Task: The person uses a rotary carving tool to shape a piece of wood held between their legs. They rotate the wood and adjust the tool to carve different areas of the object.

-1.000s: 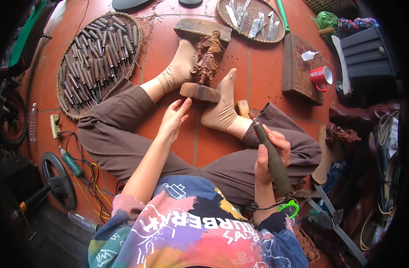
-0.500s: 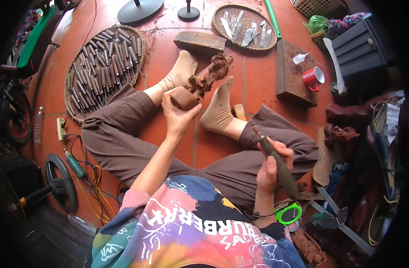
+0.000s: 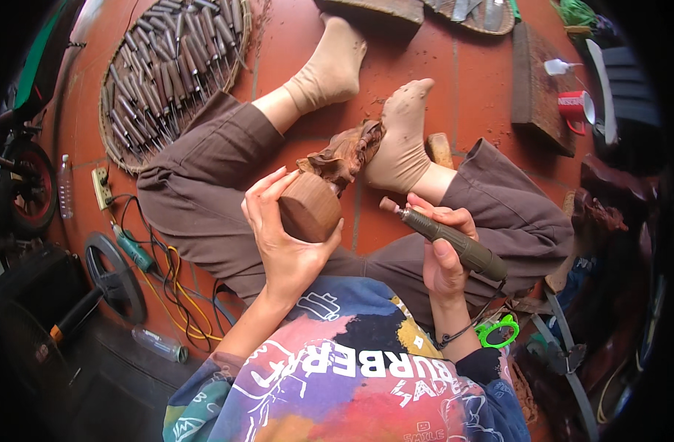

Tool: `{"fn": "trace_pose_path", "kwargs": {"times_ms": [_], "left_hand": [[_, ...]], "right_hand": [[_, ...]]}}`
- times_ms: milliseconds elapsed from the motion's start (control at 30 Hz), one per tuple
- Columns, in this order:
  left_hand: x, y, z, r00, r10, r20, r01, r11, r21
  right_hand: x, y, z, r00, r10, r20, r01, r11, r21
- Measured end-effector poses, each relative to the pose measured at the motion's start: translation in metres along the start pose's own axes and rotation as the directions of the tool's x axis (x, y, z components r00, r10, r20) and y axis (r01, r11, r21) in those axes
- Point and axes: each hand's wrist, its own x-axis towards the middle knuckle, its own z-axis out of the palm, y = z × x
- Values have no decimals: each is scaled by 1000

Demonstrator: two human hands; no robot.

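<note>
My left hand (image 3: 285, 239) grips the round, smooth base of a brown wood carving (image 3: 344, 158), thumb on one side and fingers on the other. The carving lies tilted, its rough carved end pointing away from me beside my right sock. In my right hand (image 3: 447, 254) is a dark green rotary tool (image 3: 458, 243), fingers wrapped round its body. A small brownish sanding tip (image 3: 389, 205) at its front points left toward the carving, with a gap between them. The tool's cord runs back past my right wrist.
A round basket of wood-handled carving tools (image 3: 175, 81) lies at the far left. Wooden blocks (image 3: 543, 96) sit ahead and to the right, one with a red mug (image 3: 575, 109) and a white squeeze bottle (image 3: 558, 67). Cables (image 3: 171, 287) and a green power tool (image 3: 131, 248) lie at left.
The carving has come nearer to me, its base turned more toward my right hand. The rotary tool has swung from upright to pointing left, closer to the carving. The view has shifted.
</note>
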Motion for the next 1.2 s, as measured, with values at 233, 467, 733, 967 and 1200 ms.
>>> {"fn": "trace_pose_path", "kwargs": {"times_ms": [233, 467, 733, 967, 1200], "left_hand": [[-6, -20, -2, 997, -75, 36, 75, 997, -5], [0, -41, 1, 969, -230, 91, 236, 970, -62], [5, -49, -6, 923, -297, 243, 317, 947, -47], [6, -56, -8, 917, -280, 285, 298, 954, -22], [2, -60, -7, 942, -251, 225, 264, 964, -31]], "right_hand": [[22, 21, 10, 991, 14, 131, 1, 994, -110], [33, 41, 15, 968, 0, 249, 62, 969, -239], [59, 58, 30, 910, -42, 412, 189, 927, -324], [61, 65, 33, 850, 18, 527, 289, 820, -494], [62, 68, 46, 849, -19, 529, 349, 772, -531]]}}
